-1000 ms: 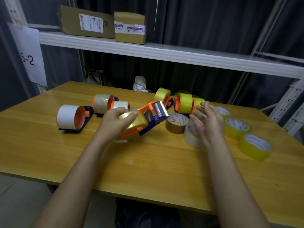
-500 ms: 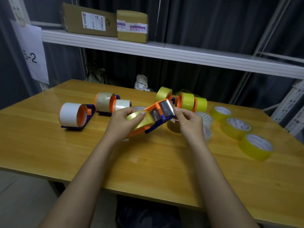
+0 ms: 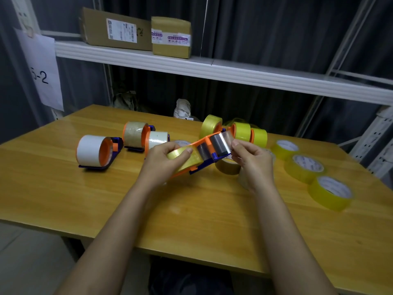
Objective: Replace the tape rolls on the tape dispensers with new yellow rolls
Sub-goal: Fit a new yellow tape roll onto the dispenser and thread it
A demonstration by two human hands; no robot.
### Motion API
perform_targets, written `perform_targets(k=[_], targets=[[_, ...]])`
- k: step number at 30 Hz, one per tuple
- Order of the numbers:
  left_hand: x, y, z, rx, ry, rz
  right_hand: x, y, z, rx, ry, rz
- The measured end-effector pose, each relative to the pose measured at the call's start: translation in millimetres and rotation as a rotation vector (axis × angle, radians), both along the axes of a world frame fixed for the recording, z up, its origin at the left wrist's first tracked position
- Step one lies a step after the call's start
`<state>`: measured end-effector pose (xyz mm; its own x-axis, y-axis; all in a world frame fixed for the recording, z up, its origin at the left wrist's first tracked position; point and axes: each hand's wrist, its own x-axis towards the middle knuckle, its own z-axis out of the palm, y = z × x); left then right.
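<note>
Left hand [image 3: 163, 160] grips yellow-roll dispenser [image 3: 204, 154]; right hand [image 3: 253, 160] pinches its blade end.

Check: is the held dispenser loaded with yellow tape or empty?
Loaded: a yellow roll sits in the dispenser, gripped by the left hand.

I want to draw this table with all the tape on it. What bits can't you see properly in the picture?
All from the head view:
- Brown roll: partly behind the right hand.
- Pale roll under the right wrist: mostly covered.
- Held dispenser: its handle is hidden by the left hand.
- Box labels on the shelf: print too small.
- Paper sign: cut off by the left edge.
</note>
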<state>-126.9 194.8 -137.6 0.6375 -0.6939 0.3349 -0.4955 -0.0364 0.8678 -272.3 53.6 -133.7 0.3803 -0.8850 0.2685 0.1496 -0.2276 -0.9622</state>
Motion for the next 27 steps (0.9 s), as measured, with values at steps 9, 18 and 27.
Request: perform_targets(k=[9,18,27], targets=[[-5.3,-2.6,-0.7,-0.019,0.024,0.001,-1.3,-0.9,-1.6,-0.037,-0.029,-0.045],[-4.6,-6.4,-1.2,-0.023,0.003,0.003,2.9,-4.1,-0.2,0.033,-0.011,-0.075],[-7.7,-7.8,0.8,-0.039,0.013,0.011,2.9,-2.3,4.9,0.105,-0.074,-0.065]])
